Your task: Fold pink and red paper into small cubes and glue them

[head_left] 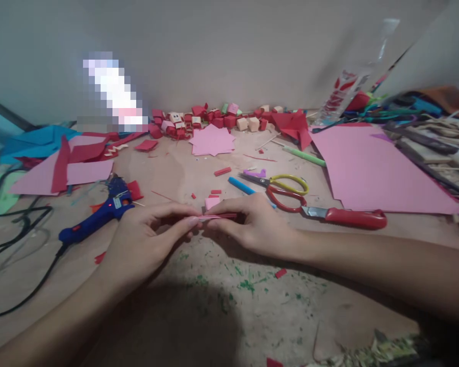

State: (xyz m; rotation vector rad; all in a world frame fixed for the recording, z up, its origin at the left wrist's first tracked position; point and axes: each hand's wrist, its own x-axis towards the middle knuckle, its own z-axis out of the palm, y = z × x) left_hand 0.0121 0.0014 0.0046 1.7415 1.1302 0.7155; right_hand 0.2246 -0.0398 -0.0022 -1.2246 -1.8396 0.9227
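Both hands meet at the middle of the table, pinching a thin pink and red foam or paper strip [214,217] seen nearly edge-on. My left hand [153,229] has thumb and forefinger closed on its left end. My right hand [252,221] grips the other end, partly hiding it. Just beyond the fingertips lies a small pink square piece [212,203], with small red scraps [216,192] behind it. Scissors [279,186] with yellow and red handles rest beyond my right hand, beside a blue pen-like stick [241,185]. A blue glue gun [95,216] lies left of my left hand.
A red-handled knife [352,217] and large pink sheets [382,168] lie at right. Small red and cream blocks [229,121] line the wall, near a clear plastic bottle [344,92]. A black cord [26,311] loops at left, near coloured sheets [34,145]. A bright blurred-out screen stands behind.
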